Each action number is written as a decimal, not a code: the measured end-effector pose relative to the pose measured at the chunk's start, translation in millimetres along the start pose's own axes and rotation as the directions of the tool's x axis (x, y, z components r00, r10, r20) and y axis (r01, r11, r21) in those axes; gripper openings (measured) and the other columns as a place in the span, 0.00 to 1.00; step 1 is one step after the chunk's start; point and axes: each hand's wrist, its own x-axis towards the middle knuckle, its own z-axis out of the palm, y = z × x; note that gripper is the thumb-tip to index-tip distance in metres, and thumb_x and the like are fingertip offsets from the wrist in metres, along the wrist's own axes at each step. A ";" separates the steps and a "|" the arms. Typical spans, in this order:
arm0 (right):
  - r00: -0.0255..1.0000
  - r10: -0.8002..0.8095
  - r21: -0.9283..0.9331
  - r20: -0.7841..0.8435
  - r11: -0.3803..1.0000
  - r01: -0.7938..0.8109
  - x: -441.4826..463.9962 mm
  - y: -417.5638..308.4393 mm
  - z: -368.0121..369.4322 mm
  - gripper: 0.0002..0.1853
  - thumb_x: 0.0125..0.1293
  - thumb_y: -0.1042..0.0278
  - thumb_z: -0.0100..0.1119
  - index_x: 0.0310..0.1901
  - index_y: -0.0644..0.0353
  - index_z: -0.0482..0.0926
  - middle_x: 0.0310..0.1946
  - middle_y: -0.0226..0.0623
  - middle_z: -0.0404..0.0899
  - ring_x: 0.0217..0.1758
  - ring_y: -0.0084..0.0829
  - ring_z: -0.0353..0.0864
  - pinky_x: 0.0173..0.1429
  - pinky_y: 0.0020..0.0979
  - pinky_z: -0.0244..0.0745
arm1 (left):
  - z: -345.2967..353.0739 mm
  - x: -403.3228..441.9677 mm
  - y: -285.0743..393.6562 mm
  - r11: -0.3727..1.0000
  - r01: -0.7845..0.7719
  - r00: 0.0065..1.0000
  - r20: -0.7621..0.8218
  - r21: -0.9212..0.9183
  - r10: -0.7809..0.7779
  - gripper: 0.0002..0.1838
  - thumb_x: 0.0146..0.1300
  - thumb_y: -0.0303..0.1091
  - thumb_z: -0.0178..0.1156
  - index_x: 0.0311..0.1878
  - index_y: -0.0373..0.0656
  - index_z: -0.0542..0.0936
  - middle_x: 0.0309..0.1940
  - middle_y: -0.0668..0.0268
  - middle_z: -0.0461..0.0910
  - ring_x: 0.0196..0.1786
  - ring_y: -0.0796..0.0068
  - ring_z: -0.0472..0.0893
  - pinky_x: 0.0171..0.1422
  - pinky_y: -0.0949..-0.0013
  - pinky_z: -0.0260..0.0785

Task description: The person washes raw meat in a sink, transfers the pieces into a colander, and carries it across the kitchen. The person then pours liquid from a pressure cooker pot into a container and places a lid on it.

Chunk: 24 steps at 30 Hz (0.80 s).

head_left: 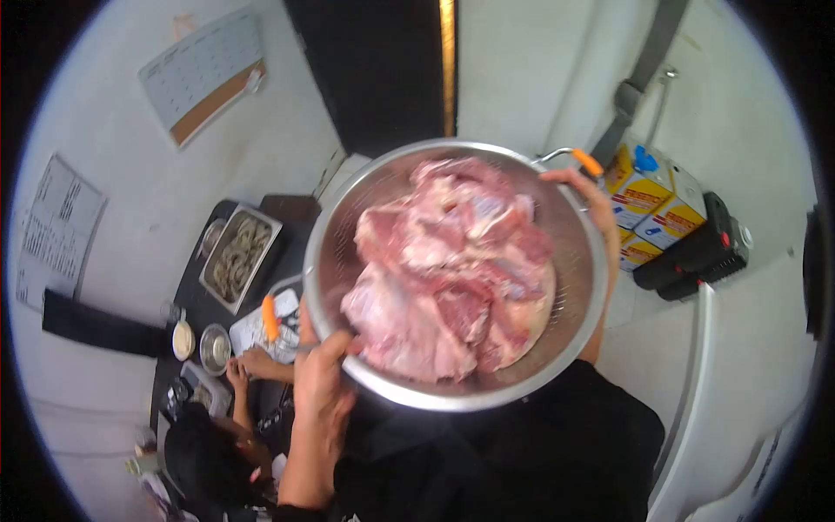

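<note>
White wall calendar with brown lower band (pixel 204 76); rectangular steel tray of greyish pieces (pixel 241 259) on dark counter (pixel 193 289); yellow-and-white cardboard boxes (pixel 644 198) beside black plastic container (pixel 696 250).

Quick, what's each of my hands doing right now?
Left hand: closed on the rim of the colander of raw meat.
Right hand: closed on the colander's opposite side, by an orange handle.

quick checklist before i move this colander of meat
1. Left hand gripping the colander rim: ok, left hand at its near left edge
2. Right hand supporting the colander: ok, right hand at the far right edge
3. Meat inside the rim: ok
4. Right hand on the orange grip: not ok, beside it
5. No dripping underneath: cannot tell, hidden
6. Left side free of people: not ok, co-worker there
</note>
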 end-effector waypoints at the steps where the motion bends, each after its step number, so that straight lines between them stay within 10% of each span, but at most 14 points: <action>1: 0.975 -0.220 -0.167 0.020 0.961 0.220 -9.3 3.3 7.6 0.17 0.69 0.57 0.47 0.44 0.62 0.79 0.42 0.36 0.79 0.45 0.28 0.77 0.53 0.29 0.71 | -1.5 4.3 -3.0 0.999 -0.037 0.998 0.056 -0.021 0.038 0.40 0.40 0.16 0.48 0.65 0.44 0.63 0.52 0.60 0.70 0.52 0.66 0.72 0.52 0.70 0.68; 4: 0.712 -0.681 -0.541 0.174 0.538 0.647 -21.2 17.2 16.5 0.15 0.68 0.62 0.46 0.45 0.64 0.77 0.43 0.37 0.78 0.44 0.26 0.78 0.52 0.27 0.71 | -2.8 14.6 -8.9 0.994 -0.069 0.991 0.105 -0.088 0.078 0.41 0.39 0.15 0.49 0.65 0.45 0.63 0.51 0.61 0.71 0.46 0.69 0.73 0.46 0.73 0.68; 8: 1.000 -0.009 0.013 -0.027 1.000 0.009 -20.5 -3.5 -2.1 0.17 0.71 0.61 0.41 0.46 0.65 0.76 0.43 0.36 0.78 0.44 0.27 0.78 0.53 0.27 0.71 | -1.2 24.6 -4.6 0.995 -0.045 0.986 0.156 -0.088 0.059 0.42 0.38 0.14 0.49 0.64 0.44 0.65 0.46 0.63 0.73 0.42 0.71 0.73 0.43 0.75 0.68; 11: 0.995 -0.057 -0.008 -0.079 0.998 0.057 -26.6 7.3 -28.9 0.17 0.70 0.62 0.41 0.46 0.66 0.76 0.42 0.38 0.79 0.46 0.28 0.77 0.55 0.28 0.70 | -0.5 40.0 -8.2 0.993 0.031 0.972 0.236 -0.114 -0.003 0.44 0.35 0.15 0.50 0.65 0.44 0.65 0.47 0.62 0.74 0.42 0.70 0.75 0.43 0.75 0.70; 15: 0.892 -0.452 -0.775 0.021 0.557 0.300 -51.2 15.6 -60.6 0.19 0.69 0.62 0.41 0.48 0.67 0.78 0.52 0.39 0.77 0.59 0.30 0.72 0.67 0.32 0.59 | 8.3 75.5 -7.6 0.994 0.108 0.958 0.266 0.023 -0.110 0.45 0.33 0.16 0.49 0.65 0.43 0.65 0.51 0.60 0.74 0.48 0.66 0.76 0.48 0.72 0.72; 17: 0.936 -0.275 -0.459 -0.218 0.876 0.150 -50.8 29.3 -79.6 0.21 0.72 0.59 0.38 0.48 0.64 0.79 0.50 0.37 0.78 0.61 0.29 0.70 0.70 0.31 0.54 | 21.0 107.0 -13.6 0.989 0.144 0.932 0.331 0.041 -0.150 0.44 0.33 0.16 0.48 0.65 0.43 0.65 0.48 0.62 0.74 0.47 0.66 0.75 0.49 0.70 0.71; 24: 0.669 -0.216 -0.231 -0.711 0.971 0.069 -258.4 20.5 -49.8 0.29 0.66 0.40 0.45 0.40 0.62 0.83 0.42 0.39 0.81 0.48 0.28 0.76 0.57 0.27 0.66 | 29.4 36.5 -33.3 0.926 0.216 0.725 0.584 0.310 -0.365 0.44 0.34 0.17 0.45 0.65 0.48 0.64 0.50 0.62 0.71 0.49 0.64 0.73 0.53 0.67 0.69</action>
